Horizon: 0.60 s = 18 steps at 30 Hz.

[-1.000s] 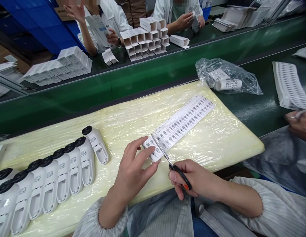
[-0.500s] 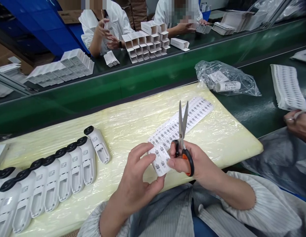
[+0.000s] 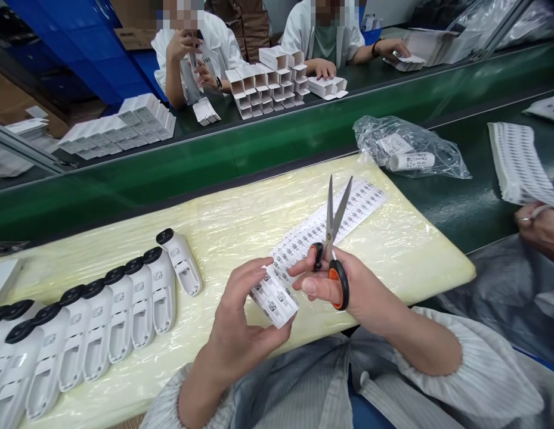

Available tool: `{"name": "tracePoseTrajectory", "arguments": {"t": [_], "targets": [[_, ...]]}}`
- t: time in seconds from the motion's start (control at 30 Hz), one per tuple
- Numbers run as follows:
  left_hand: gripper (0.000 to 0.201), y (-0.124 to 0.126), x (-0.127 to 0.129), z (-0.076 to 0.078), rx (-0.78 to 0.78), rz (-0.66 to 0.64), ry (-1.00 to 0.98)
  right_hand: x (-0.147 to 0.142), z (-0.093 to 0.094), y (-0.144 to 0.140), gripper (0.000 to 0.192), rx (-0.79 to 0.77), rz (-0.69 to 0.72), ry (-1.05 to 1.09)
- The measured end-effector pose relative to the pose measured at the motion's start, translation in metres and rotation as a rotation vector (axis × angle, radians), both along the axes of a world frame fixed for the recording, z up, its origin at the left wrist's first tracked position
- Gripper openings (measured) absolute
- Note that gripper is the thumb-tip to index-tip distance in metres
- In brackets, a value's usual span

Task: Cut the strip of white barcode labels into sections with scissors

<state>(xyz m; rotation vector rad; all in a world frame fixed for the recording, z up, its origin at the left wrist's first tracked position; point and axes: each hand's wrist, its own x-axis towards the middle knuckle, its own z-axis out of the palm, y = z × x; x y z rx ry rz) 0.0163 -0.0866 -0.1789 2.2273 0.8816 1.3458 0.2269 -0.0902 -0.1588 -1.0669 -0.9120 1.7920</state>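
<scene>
My left hand (image 3: 243,325) pinches a small cut-off piece of label sheet (image 3: 274,296) between thumb and fingers, lifted off the pad. My right hand (image 3: 343,292) grips scissors (image 3: 333,238) with black and orange handles; the blades point up and away, spread apart. Its fingertips almost touch the cut piece. Behind the scissors the long label strip (image 3: 334,223) lies flat on the yellow foam pad (image 3: 241,220), which is wrapped in clear film.
A row of several white devices with black caps (image 3: 98,316) lies on the pad's left. A plastic bag with label rolls (image 3: 408,152) sits at the back right. More label sheets (image 3: 520,161) and another person's hand (image 3: 538,223) are at right. Two people fold white boxes (image 3: 270,80) across the green conveyor.
The scissors cut through the strip's near end, then swung upright. My left hand lifted the severed piece toward me, away from the strip.
</scene>
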Motion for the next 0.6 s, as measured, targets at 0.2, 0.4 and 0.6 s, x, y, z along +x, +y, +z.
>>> {"name": "tracePoseTrajectory", "arguments": {"t": [0.2,0.4,0.6], "targets": [[0.106,0.007,0.015,0.021,0.152,-0.160,-0.076,-0.021,-0.001,-0.001,0.037,-0.127,0.087,0.535],[0.102,0.004,0.025,0.023,0.142,-0.117,-0.219,-0.028,-0.012,-0.007,0.039,-0.265,0.148,0.747],[0.107,0.005,0.018,0.017,0.137,-0.067,-0.186,-0.016,-0.004,-0.004,0.041,-0.105,-0.035,0.712]]}}
